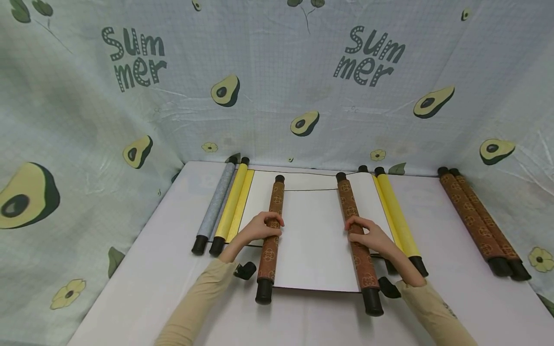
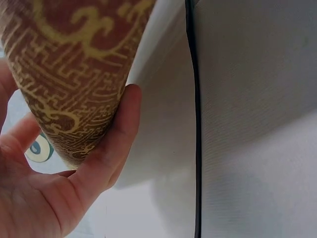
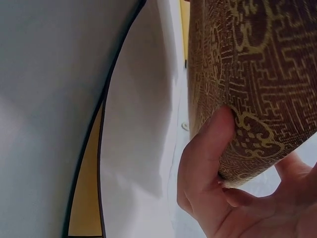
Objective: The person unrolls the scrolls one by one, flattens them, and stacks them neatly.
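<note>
Brown-patterned scroll (image 1: 313, 240), pinched at 2 rolls (image 1: 269, 254) by left hand (image 1: 261, 227) and right hand (image 1: 370, 235) (seemingly to keep it unrolled).

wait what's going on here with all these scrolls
Someone's left hand and right hand each grip a brown patterned roll of one partly unrolled scroll, its white sheet spread between them. Yellow rolls lie on either side, with a grey roll farther left. Two other brown rolls lie side by side toward the right of the table.
</note>
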Demonstrator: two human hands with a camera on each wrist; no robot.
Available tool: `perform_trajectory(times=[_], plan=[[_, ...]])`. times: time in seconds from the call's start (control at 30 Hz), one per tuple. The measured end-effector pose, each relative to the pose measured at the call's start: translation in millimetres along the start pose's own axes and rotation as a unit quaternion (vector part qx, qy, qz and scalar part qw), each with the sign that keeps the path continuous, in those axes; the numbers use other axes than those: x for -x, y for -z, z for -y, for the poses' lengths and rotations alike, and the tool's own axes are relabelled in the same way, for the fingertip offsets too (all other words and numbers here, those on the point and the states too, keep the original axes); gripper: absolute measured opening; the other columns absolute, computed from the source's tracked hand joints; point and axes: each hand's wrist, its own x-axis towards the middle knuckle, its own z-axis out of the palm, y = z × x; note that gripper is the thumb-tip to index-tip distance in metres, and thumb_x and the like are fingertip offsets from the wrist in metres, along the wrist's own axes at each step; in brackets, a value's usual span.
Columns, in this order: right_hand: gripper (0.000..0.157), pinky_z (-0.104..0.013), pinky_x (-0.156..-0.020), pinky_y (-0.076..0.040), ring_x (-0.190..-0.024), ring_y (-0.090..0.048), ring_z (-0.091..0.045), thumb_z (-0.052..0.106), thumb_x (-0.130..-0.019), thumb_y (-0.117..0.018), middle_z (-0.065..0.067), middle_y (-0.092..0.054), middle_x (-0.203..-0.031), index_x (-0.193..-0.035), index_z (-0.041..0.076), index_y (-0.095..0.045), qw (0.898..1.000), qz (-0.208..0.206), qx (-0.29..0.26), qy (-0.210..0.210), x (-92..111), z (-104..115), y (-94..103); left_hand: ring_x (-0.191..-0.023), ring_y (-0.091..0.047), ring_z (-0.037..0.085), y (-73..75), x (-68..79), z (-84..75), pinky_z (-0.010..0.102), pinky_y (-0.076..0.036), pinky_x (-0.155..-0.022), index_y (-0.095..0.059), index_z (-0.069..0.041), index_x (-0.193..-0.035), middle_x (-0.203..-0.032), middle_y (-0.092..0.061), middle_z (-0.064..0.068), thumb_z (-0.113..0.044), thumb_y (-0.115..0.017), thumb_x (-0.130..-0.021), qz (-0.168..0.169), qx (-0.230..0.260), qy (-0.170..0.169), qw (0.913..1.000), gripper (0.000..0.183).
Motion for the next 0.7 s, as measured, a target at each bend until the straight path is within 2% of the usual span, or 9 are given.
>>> perform_trajectory(times=[0.17,0.2,0.3,0.5,0.6,0.7], plan=[[0.016,-0.031,-0.067,-0.036,-0.075,-0.044,-0.014,0.007,-0.08,-0.057,-0.013,-0.054,-0.094,-0.095,0.002,-0.056,1.0,0.006,-0.015,-0.006,1.7,-1.4,0.7,-0.087,-0.05,0.025,3.1,8.8,-20.9,0.027,-0.046,-0.062,-0.058,0.008,-0.098,-0.106,-0.055,0.024,-0.002,-0.058,-0.079,0.007,0.002,0.005,1.0,0.022],[0.016,-0.031,-0.066,-0.037,-0.074,-0.044,-0.013,0.006,-0.08,-0.057,-0.013,-0.054,-0.093,-0.095,0.001,-0.056,1.0,0.006,-0.015,-0.004,1.9,-1.8,0.9,-0.087,-0.049,0.024,3.1,8.9,-20.8,0.027,-0.046,-0.062,-0.058,0.008,-0.097,-0.105,-0.055,0.023,-0.003,-0.059,-0.079,0.005,-0.001,0.002,1.0,0.021],[0.015,-0.031,-0.066,-0.037,-0.074,-0.045,-0.013,0.008,-0.081,-0.058,-0.011,-0.054,-0.092,-0.095,0.002,-0.056,1.0,0.003,-0.014,-0.003,2.5,-2.1,1.3,-0.084,-0.049,0.02,1.9,4.2,-9.6,0.026,-0.045,-0.061,-0.059,0.003,-0.094,-0.1,-0.056,0.018,-0.008,-0.063,-0.078,-0.003,-0.004,-0.009,0.9999,0.02],[0.023,-0.033,-0.07,-0.035,-0.08,-0.045,-0.017,0.019,-0.077,-0.068,-0.007,-0.052,-0.088,-0.092,0.006,-0.055,1.0,-0.006,-0.004,0.001,3.5,-0.5,1.8,-0.081,-0.045,0.019,1.2,1.5,-1.2,0.027,-0.039,-0.067,-0.059,0.001,-0.092,-0.095,-0.057,0.016,-0.019,-0.071,-0.074,-0.002,-0.015,-0.002,0.9999,0.029],[0.025,-0.032,-0.068,-0.035,-0.078,-0.044,-0.016,0.017,-0.075,-0.07,-0.006,-0.051,-0.087,-0.091,0.006,-0.055,1.0,-0.007,0.0,0.004,3.7,-1.1,1.1,-0.08,-0.044,0.017,-0.3,-1.3,6.4,0.027,-0.037,-0.068,-0.059,-0.001,-0.091,-0.093,-0.057,0.013,-0.022,-0.073,-0.072,-0.004,-0.022,-0.007,0.9997,0.031],[0.026,-0.029,-0.063,-0.036,-0.073,-0.043,-0.014,0.014,-0.075,-0.07,-0.007,-0.05,-0.088,-0.092,0.006,-0.054,1.0,0.0,-0.002,0.008,4.5,-1.8,1.3,-0.078,-0.045,0.016,0.1,-0.8,6.4,0.027,-0.039,-0.066,-0.058,0.0,-0.09,-0.091,-0.055,0.011,-0.02,-0.074,-0.071,-0.004,-0.018,-0.005,0.9998,0.032]])
